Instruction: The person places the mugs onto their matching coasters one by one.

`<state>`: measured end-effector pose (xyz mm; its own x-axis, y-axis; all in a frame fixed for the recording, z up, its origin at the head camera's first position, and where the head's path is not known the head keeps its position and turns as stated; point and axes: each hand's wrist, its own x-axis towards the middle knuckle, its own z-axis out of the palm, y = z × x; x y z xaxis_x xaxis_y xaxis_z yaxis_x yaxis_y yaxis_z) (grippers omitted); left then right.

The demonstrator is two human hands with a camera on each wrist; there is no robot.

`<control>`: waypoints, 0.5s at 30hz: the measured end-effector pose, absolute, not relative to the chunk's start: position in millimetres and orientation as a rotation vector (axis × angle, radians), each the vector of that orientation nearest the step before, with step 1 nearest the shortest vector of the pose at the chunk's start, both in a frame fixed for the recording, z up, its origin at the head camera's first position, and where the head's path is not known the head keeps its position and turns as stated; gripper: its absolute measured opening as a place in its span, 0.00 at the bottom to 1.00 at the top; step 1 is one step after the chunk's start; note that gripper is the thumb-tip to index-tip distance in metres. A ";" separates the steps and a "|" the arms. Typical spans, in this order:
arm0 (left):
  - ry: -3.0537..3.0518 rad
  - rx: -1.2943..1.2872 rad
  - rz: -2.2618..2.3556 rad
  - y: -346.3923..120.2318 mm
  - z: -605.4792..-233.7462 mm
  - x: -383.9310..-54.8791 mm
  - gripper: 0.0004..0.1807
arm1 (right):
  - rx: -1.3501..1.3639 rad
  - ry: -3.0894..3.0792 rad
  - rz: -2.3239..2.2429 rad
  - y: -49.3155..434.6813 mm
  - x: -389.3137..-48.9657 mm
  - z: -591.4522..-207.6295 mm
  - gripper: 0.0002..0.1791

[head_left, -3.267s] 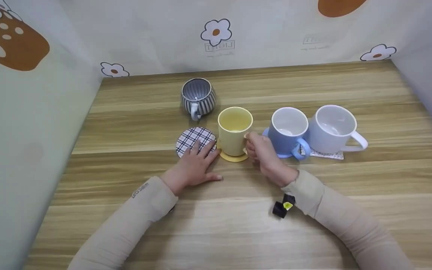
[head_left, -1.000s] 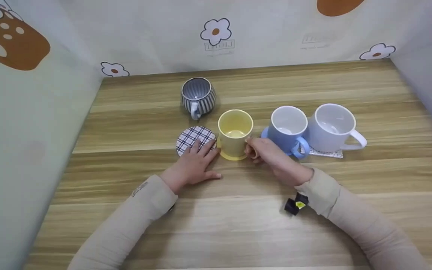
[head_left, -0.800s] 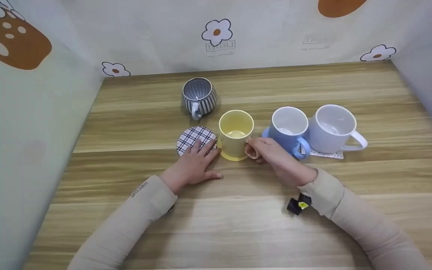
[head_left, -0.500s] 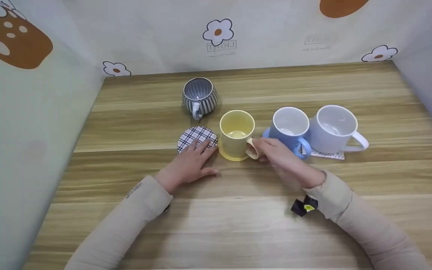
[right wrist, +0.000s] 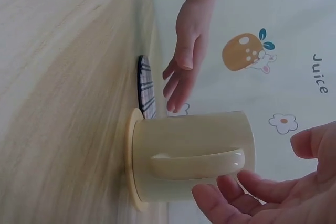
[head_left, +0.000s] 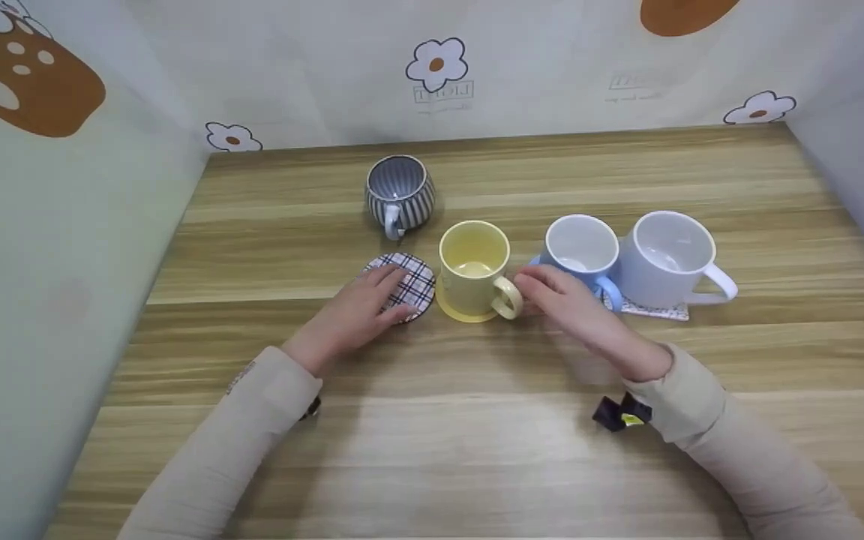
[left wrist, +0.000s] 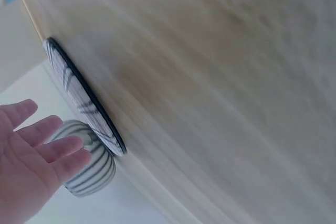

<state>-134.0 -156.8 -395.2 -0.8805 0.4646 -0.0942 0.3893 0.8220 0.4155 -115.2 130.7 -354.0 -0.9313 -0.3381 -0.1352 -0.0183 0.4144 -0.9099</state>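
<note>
A yellow mug (head_left: 469,281) stands upright on a round yellow coaster (head_left: 451,309), its handle (head_left: 508,298) turned toward the right and front. Just right of that handle is my right hand (head_left: 571,311), fingers loosely bent and holding nothing; the right wrist view shows its fingertips (right wrist: 239,190) close by the handle. My left hand (head_left: 349,319) hovers over the round plaid coaster (head_left: 418,289), covering part of it. In the left wrist view its fingers (left wrist: 55,148) are extended and raised off the coaster, with nothing in them.
Behind the plaid coaster stands a striped mug (head_left: 400,199). Right of my right hand, a blue mug (head_left: 578,251) stands on a blue coaster, and close beside it a white mug (head_left: 664,262) on a square patterned coaster (head_left: 657,309). Walls bound the wooden tabletop (head_left: 439,450).
The yellow mug has settled onto its coaster. My right hand has let go of its handle and drawn right. My left hand has lifted from the coasters and shifted left.
</note>
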 end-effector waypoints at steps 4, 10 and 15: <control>2.831 0.553 0.695 -160.2 -393.9 -136.3 0.33 | -0.382 2.514 -1.477 132.2 -112.7 -348.7 0.22; 2.829 0.386 0.936 -162.2 -390.3 -140.0 0.33 | -0.546 2.703 -1.476 128.9 -107.7 -343.5 0.20; 2.778 0.272 1.193 -162.3 -385.1 -144.2 0.30 | -0.732 2.807 -1.425 125.2 -102.1 -339.2 0.20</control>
